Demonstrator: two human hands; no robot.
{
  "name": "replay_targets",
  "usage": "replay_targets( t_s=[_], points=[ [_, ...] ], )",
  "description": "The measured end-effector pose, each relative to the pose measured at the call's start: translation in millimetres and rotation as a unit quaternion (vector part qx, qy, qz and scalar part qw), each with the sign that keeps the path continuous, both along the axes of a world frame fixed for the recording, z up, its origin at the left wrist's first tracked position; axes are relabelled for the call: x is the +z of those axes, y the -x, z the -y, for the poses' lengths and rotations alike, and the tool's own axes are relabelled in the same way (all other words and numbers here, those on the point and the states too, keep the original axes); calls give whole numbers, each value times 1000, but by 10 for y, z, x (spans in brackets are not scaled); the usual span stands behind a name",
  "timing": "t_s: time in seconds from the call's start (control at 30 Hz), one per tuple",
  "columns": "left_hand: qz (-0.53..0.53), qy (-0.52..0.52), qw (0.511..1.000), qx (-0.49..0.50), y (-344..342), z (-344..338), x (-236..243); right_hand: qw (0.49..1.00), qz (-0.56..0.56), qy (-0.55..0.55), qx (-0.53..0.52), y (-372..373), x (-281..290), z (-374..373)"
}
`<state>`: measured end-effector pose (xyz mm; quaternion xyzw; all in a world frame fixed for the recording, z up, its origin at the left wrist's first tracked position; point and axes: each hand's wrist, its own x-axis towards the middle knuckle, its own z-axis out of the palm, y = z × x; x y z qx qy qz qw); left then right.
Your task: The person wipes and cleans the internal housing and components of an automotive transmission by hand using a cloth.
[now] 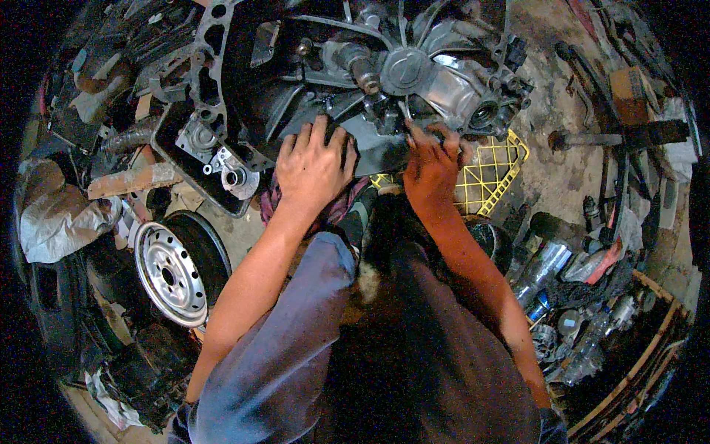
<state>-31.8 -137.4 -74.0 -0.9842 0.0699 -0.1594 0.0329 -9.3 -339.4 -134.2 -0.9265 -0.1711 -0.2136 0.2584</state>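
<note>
A large grey metal gearbox housing (pixel 436 81) stands before me, with a round cover and a protruding cylindrical part (pixel 362 74). My left hand (pixel 314 159) lies on the housing's near dark edge, fingers stretched out over it and nothing held. To its right, my right hand (pixel 430 164) is at the same edge, below the round cover. Its fingers are bent and drawn together near a small fitting (pixel 381 111); whatever they grip is hidden. Left of my left hand, a metal part with a round bore (pixel 235 177) lies in a black tray (pixel 222 206).
A silver wheel rim (pixel 170 275) stands on the left near a piece of wood (pixel 134 180). Under the housing's right side lies a yellow plastic crate (pixel 494 175). Plastic bottles (pixel 543 270) and loose parts crowd the lower right. A metal shaft (pixel 592 139) is farther right.
</note>
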Motion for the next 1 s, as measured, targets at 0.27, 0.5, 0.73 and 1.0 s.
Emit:
replay_targets(
  t_s=[0.27, 0.5, 0.73, 1.0],
  points=[
    [-62, 0, 998, 24, 4, -14, -17, 1000, -2, 13, 26, -17, -8, 55],
    [-45, 1, 999, 16, 7, -10, -6, 999, 13, 20, 32, -34, -19, 42],
    [5, -3, 1000, -4, -6, 6, 8, 999, 14, 4, 38, -39, -73, 20],
    [13, -9, 1000, -10, -12, -8, 8, 999, 9, 14, 41, 4, -34, 20]
  ],
)
